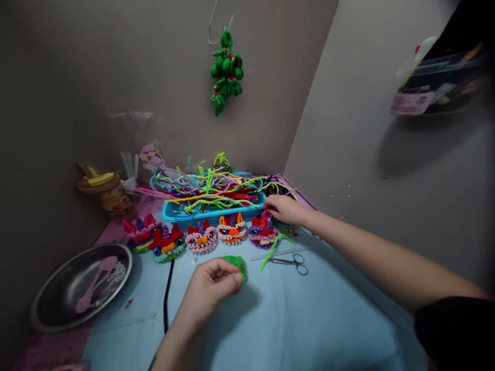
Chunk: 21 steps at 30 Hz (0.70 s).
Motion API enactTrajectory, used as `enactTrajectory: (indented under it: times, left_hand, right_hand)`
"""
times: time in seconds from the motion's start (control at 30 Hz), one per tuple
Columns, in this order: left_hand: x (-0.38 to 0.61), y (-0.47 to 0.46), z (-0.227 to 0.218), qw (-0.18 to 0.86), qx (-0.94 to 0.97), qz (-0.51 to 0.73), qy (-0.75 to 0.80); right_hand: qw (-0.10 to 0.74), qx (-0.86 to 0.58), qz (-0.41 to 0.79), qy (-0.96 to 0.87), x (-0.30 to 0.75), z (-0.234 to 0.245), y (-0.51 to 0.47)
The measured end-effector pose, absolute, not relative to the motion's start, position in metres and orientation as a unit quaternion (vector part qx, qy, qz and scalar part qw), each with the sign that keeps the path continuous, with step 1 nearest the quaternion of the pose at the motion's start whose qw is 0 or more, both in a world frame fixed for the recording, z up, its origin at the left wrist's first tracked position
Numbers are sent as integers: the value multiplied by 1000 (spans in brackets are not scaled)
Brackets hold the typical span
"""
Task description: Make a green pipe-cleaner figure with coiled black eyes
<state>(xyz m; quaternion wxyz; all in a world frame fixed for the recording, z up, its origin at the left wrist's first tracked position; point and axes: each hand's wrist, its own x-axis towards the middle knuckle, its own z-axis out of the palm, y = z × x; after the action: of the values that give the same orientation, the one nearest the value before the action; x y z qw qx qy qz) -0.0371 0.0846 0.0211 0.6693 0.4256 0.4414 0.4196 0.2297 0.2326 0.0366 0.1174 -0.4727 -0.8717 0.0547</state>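
My left hand (216,278) pinches a small green fuzzy piece (236,263) between thumb and fingers, above the blue table cover. My right hand (284,207) reaches to the right end of the blue tray, fingers bent and closed; what they grip, if anything, is hidden. Just below those fingers sits a red and purple fuzzy animal head (263,232). More such heads stand in a row to its left, including an orange and cream one (232,230) and a pink one (201,238). A bent lime-green fuzzy stem (270,252) lies by small scissors (296,264).
The blue tray (172,214) overflows with colourful fuzzy stems. A metal bowl (48,293) at left holds a pink scoop (95,286) and small clear pieces. A black cable (167,293) crosses the cover. Green fuzzy ornaments (226,72) and a clear bin (436,98) hang on the walls.
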Motion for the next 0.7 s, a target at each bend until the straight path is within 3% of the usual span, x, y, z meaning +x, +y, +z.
enactTrajectory:
  times: [0.2,0.47,0.7]
  left_hand:
    - [-29,83,18,643,467,401,456]
    - [35,80,23,598,547,349,471]
    - [80,104,9,591,539,350,487]
  right_hand:
    - [138,-475,93,-864,235,30,225]
    - [248,-499,87,-826,250,27,227]
    - [269,-490,99,-823,254,20,226]
